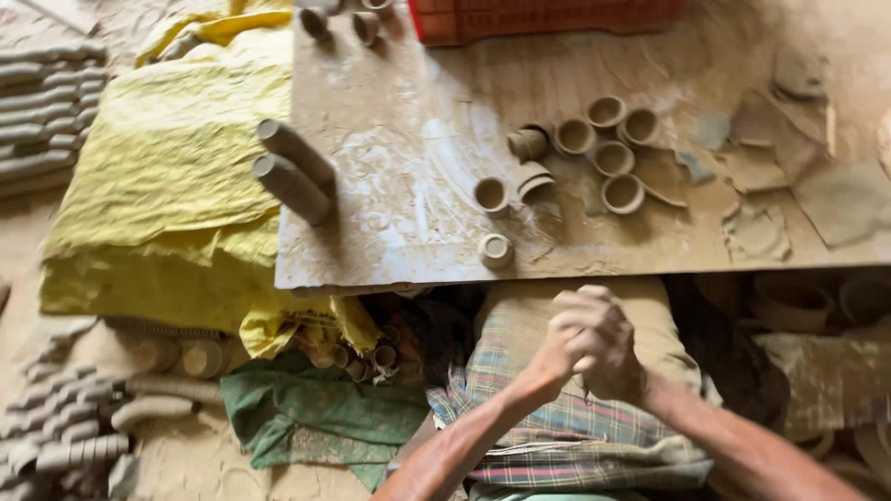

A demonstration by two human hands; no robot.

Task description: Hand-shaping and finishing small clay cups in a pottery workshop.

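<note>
A: What was seen at the far left?

B: Grey clay rolls (42, 111) were stacked at the upper left, and more rolls (65, 436) were heaped on the floor at the lower left. A yellow sheet (167, 186) was spread beside them, with a green cloth (316, 408) bunched below it.

A: And on the board?

B: A clay-smeared board (399, 213) was laid across the middle. Two clay cylinders (292, 172) were stood at its left edge, partly over the yellow sheet. A red crate (548, 17) was set at the board's far edge. Small clay cups (594, 153) were grouped right of centre, some upright and one or two tipped on their sides; a lone cup (495, 250) was placed near the front edge. Flat clay scraps (807, 176) were scattered at the right.

A: How were the hands held?

B: The left hand (566, 339) and the right hand (608, 357) were pressed together in front of the board, over a checked cloth (548, 408) on the lap. The fingers were clenched around each other. Whether a lump of clay was enclosed between the palms could not be told; nothing was shown between them. The cups on the board were left untouched, well apart from both hands.
</note>
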